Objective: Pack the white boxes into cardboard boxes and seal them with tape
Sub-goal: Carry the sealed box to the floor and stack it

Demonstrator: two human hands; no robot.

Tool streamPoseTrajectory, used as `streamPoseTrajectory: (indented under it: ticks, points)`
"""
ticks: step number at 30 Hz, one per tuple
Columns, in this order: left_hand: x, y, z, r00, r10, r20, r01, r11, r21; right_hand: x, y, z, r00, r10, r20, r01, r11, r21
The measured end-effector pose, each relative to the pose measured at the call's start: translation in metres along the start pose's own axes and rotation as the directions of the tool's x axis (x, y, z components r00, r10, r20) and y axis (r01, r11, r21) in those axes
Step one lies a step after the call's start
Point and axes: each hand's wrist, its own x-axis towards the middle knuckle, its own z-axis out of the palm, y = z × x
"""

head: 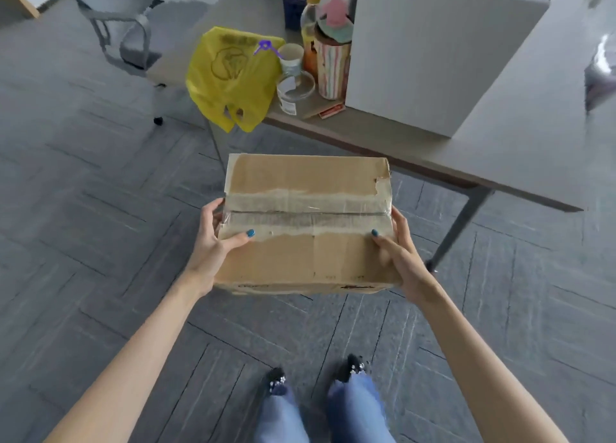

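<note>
- A yellow plastic bag (230, 75) is hanging off the left end of the worktop (520, 135); a striped cup (331, 69) is standing right of it.
- The left grip (213, 242) and right grip (403, 252) are clasping the cardboard box (306, 259) by its ends, above the floor (100, 225).
- Wrinkled clear tape (306, 214) is covering its top seam.

Box (306, 252) taped shut, contents hidden. Underside and far side out of view; print on near side too blurred to read. Left hand (213, 245) and right hand (405, 256) grip its ends: thumbs show on top, most fingers hidden behind the box. Arms (133, 359) and legs (356, 409) cut by bottom edge. Table (500, 149) cut by top and right edges. Chair (133, 19) cut at top. Bag (230, 75) print unreadable. Bottle (310, 15) partly hidden behind cup (331, 69). Shiny blur (601, 65) at right edge, can't identify.
</note>
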Motion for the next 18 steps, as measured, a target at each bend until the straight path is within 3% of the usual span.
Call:
streamPoseTrajectory:
  ticks: [7, 18]
  points:
    - [0.088, -0.11, 0.029, 0.989, 0.001, 0.146, -0.009, 0.998, 0.054, 0.053, 0.123, -0.021, 0.988, 0.003, -0.157, 0.006, 0.998, 0.056]
    - [0.231, -0.378, 0.129, 0.969, -0.012, 0.245, -0.018, 0.992, 0.122, 0.183, 0.396, -0.091, 0.96, 0.001, -0.281, 0.032, 0.993, 0.111]
